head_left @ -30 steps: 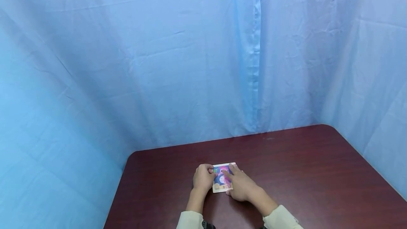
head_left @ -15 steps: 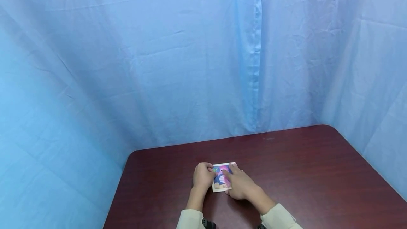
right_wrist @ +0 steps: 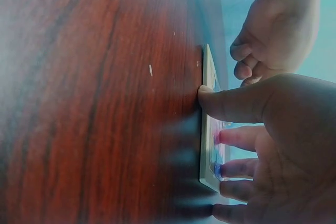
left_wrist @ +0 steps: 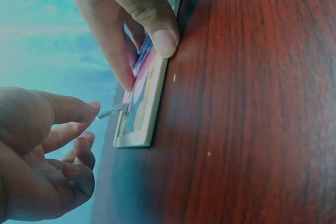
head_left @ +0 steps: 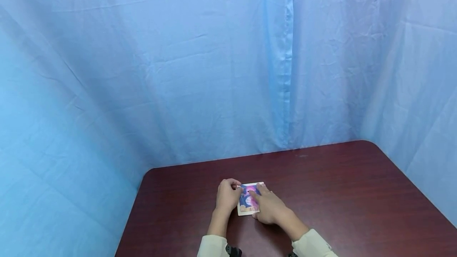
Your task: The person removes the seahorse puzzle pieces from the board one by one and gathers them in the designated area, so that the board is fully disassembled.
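A small jigsaw puzzle board (head_left: 246,213), with a pale rim and a pink and blue picture, lies flat on the table. My left hand (head_left: 227,196) is at its far left corner. In the left wrist view, that hand's fingertips pinch a thin puzzle piece (left_wrist: 111,111), which is tilted with its far end at the picture. My right hand (head_left: 272,206) rests on the board's right side. In the right wrist view its fingers (right_wrist: 241,139) lie fairly straight on the picture, and its thumb (right_wrist: 231,102) presses the near rim. The fingers cover part of the picture.
The dark red-brown table (head_left: 332,193) surrounds the board on all sides. Light blue curtains (head_left: 214,70) hang behind it and at both sides. Tiny pale specks (right_wrist: 150,70) lie on the tabletop near the board.
My left hand has shifted slightly away from me, its fingers raised at the board's corner. The green patch at the picture's upper left no longer shows. My right hand stays nearly still.
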Demonstrator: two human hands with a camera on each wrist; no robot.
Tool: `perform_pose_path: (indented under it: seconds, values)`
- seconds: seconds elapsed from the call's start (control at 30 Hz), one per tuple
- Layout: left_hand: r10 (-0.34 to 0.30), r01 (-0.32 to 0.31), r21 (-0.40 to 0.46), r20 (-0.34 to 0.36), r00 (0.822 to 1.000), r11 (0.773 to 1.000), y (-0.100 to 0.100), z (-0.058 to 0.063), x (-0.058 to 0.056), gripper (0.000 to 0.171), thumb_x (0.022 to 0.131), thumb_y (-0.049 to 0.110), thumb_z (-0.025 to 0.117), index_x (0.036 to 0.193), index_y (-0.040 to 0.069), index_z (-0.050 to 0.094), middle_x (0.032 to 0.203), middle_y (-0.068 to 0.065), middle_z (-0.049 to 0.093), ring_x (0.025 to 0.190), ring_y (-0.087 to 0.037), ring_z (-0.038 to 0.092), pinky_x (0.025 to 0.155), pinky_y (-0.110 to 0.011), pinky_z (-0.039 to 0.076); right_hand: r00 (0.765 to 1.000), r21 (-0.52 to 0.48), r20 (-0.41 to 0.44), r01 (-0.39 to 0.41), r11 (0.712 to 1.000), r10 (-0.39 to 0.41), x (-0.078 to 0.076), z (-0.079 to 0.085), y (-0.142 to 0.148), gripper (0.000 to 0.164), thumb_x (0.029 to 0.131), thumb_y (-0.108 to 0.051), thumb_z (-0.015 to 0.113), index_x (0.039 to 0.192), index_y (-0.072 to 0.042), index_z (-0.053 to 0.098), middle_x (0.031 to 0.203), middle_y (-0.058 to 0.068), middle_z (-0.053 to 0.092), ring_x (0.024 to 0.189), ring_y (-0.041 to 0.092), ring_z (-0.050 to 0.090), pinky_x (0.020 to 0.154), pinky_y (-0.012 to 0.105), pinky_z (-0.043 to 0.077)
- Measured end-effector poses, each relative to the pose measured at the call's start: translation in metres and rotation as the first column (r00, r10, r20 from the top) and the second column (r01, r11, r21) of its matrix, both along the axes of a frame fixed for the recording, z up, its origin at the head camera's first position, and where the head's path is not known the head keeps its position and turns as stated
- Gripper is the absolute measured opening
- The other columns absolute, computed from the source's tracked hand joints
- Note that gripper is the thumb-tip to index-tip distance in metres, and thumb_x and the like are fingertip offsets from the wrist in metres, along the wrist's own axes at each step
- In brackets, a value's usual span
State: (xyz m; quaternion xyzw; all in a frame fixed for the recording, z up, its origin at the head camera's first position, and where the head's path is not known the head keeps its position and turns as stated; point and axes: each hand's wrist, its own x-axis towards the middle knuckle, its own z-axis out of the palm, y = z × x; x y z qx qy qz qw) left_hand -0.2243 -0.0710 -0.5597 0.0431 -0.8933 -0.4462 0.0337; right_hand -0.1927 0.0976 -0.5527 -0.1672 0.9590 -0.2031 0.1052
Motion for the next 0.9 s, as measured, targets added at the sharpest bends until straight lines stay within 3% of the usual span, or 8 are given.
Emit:
perform_pose_path:
  seconds: [0.4, 0.6, 0.73, 0.9]
  values:
    - [-0.032, 0.033, -0.116, 0.006, 0.999, 0.993, 0.0049, 0.0054, 0.0038, 0.011, 0.092, 0.010, 0.078, 0.103, 0.012, 0.076, 0.083, 0.003, 0.072, 0.070, -0.007, 0.061, 0.065, -0.032, 0.049, 1.000, -0.012, 0.009, -0.009, 1.000, 0.010, 0.0000, -0.0003, 0.0018, 0.077, 0.083, -0.024, 0.086, 0.152, -0.006, 0.055, 0.166, 0.030, 0.037, 0.157, 0.047, 0.034, 0.123, 0.061, 0.037]
    - [-0.031, 0.032, -0.134, 0.010, 0.999, 0.990, 0.0068, 0.0043, 0.0063, 0.025, 0.091, 0.011, 0.080, 0.115, 0.013, 0.080, 0.079, 0.006, 0.069, 0.065, -0.007, 0.057, 0.061, -0.029, 0.045, 1.000, -0.019, 0.011, -0.012, 1.000, 0.012, -0.0007, -0.0021, 0.0029, 0.078, 0.084, -0.025, 0.086, 0.153, -0.006, 0.055, 0.166, 0.030, 0.036, 0.156, 0.047, 0.035, 0.122, 0.061, 0.037]
    - [-0.029, 0.029, -0.162, 0.000, 1.000, 0.986, 0.0077, 0.0017, 0.0064, 0.023, 0.092, 0.014, 0.081, 0.114, 0.011, 0.082, 0.076, 0.005, 0.069, 0.063, -0.007, 0.055, 0.060, -0.028, 0.043, 1.000, -0.031, 0.014, -0.009, 0.999, 0.009, -0.0011, -0.0028, 0.0035, 0.078, 0.084, -0.026, 0.087, 0.152, -0.004, 0.055, 0.166, 0.031, 0.036, 0.156, 0.046, 0.036, 0.122, 0.061, 0.037]
    - [-0.012, 0.009, -0.134, -0.018, 1.000, 0.991, 0.0058, -0.0001, 0.0068, 0.031, 0.093, 0.015, 0.078, 0.124, 0.011, 0.078, 0.074, 0.006, 0.067, 0.061, -0.006, 0.053, 0.059, -0.028, 0.041, 1.000, -0.039, 0.015, -0.010, 0.999, 0.011, -0.0014, -0.0005, 0.0038, 0.076, 0.084, -0.025, 0.087, 0.150, -0.004, 0.057, 0.165, 0.031, 0.037, 0.155, 0.046, 0.037, 0.122, 0.062, 0.037]
